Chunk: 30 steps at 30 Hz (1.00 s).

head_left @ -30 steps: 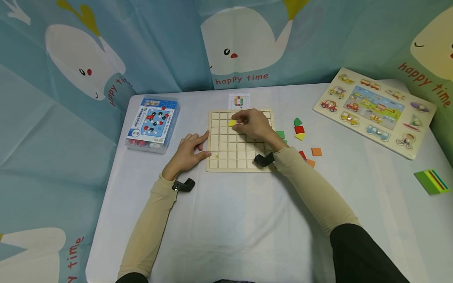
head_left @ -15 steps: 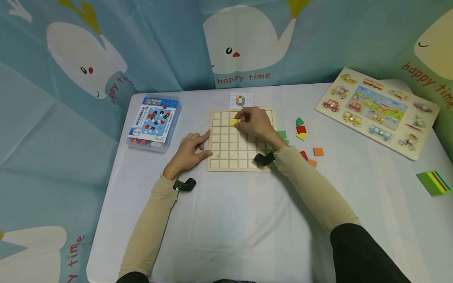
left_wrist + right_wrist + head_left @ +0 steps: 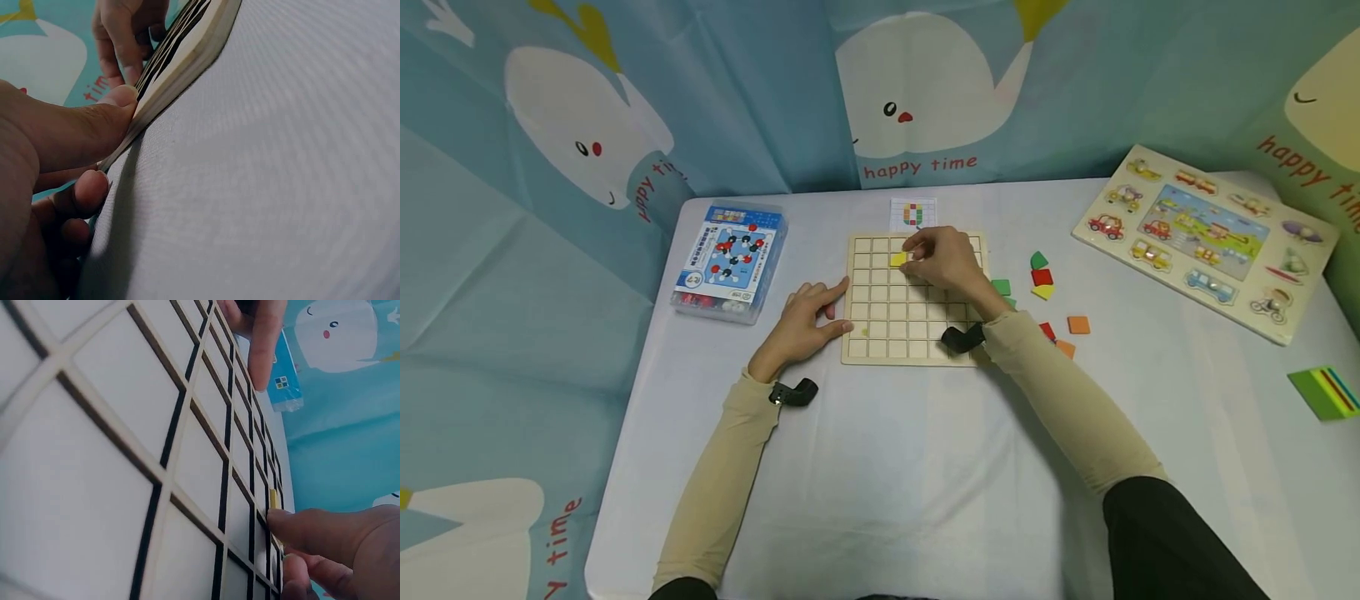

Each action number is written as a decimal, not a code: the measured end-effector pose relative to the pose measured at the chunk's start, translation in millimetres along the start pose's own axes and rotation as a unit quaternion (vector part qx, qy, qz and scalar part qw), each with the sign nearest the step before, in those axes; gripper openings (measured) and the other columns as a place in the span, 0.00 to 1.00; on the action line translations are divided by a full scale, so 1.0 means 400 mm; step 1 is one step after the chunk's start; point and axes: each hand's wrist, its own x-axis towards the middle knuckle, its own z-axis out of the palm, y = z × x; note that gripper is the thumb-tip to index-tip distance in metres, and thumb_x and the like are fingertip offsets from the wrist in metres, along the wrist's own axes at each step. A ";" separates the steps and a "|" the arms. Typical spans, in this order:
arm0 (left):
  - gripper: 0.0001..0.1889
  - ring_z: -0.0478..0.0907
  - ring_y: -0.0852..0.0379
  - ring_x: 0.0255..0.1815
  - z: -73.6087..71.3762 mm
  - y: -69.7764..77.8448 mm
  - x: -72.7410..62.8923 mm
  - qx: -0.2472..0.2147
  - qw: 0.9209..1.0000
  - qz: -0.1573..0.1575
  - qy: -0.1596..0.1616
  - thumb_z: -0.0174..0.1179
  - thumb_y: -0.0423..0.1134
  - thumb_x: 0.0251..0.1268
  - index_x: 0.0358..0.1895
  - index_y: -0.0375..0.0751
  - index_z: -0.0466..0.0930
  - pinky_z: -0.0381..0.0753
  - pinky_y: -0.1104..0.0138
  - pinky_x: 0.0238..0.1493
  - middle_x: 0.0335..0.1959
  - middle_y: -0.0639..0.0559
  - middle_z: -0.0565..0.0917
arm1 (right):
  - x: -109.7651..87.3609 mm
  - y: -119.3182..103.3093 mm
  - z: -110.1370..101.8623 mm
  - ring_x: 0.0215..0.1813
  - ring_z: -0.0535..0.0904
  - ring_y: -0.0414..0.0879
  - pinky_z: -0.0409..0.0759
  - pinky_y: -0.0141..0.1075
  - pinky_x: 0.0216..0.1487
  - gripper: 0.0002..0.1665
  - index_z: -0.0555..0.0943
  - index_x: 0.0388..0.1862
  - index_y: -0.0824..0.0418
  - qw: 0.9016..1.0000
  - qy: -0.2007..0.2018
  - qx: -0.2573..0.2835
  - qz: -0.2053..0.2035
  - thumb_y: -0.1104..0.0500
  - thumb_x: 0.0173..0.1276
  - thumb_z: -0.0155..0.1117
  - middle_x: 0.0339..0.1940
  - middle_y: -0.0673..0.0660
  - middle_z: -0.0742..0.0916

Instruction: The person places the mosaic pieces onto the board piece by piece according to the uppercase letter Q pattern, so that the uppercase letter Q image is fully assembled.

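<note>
A wooden grid board (image 3: 877, 356) lies on the white tablecloth. My right hand (image 3: 946, 262) is over its upper part, thumb and index finger pinching a yellow tile (image 3: 897, 260) at one of the upper cells. In the right wrist view, the thumb meets a thin yellow edge of the tile (image 3: 273, 498) low over the grid. My left hand (image 3: 802, 323) is at the board's left side, thumb and index finger spread apart against the rim. In the left wrist view, the left thumb (image 3: 94, 128) presses the board's edge (image 3: 187, 69).
A small pattern card (image 3: 913, 214) lies behind the board. To the right are loose green (image 3: 1038, 261), red (image 3: 1041, 277), yellow (image 3: 1042, 292) and orange (image 3: 1078, 325) pieces. A boxed molecule set (image 3: 727, 265) stands left, a vehicle puzzle (image 3: 1206, 242) right, and a green striped block (image 3: 1322, 393) beyond.
The view has shifted slightly, so everything sits a little further right. Both hands keep nearly the same place on the board, the right one still at the yellow tile.
</note>
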 end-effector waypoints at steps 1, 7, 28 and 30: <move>0.39 0.62 0.52 0.42 0.000 -0.001 0.000 0.002 1.000 0.001 0.000 0.73 0.43 0.69 0.81 0.40 0.67 0.53 0.59 0.50 0.35 0.49 0.72 | -0.003 0.002 -0.004 0.37 0.80 0.48 0.74 0.38 0.41 0.17 0.89 0.52 0.63 1.000 -0.001 0.008 -0.002 0.59 0.66 0.78 0.35 0.56 0.86; 0.39 0.63 0.52 0.43 0.003 0.001 0.001 0.004 1.000 0.003 0.000 0.72 0.43 0.70 0.81 0.40 0.67 0.53 0.59 0.50 0.35 0.49 0.72 | -0.034 0.031 -0.056 0.37 0.81 0.46 0.76 0.36 0.41 0.17 0.89 0.54 0.64 0.999 0.028 0.038 -0.003 0.58 0.70 0.73 0.37 0.58 0.87; 0.39 0.61 0.52 0.40 0.001 0.009 -0.006 -0.002 1.000 0.008 0.003 0.72 0.43 0.70 0.80 0.39 0.66 0.52 0.59 0.49 0.34 0.49 0.72 | -0.204 0.189 -0.319 0.40 0.75 0.52 0.72 0.40 0.38 0.23 0.88 0.51 0.68 0.983 0.105 -0.086 0.123 0.49 0.72 0.72 0.39 0.63 0.86; 0.40 0.61 0.52 0.40 0.002 0.011 -0.007 -0.001 1.000 0.009 0.005 0.72 0.42 0.69 0.80 0.38 0.66 0.52 0.59 0.49 0.34 0.48 0.72 | -0.218 0.200 -0.329 0.41 0.76 0.53 0.72 0.41 0.39 0.22 0.88 0.50 0.69 0.983 0.101 -0.096 0.120 0.49 0.72 0.72 0.39 0.65 0.87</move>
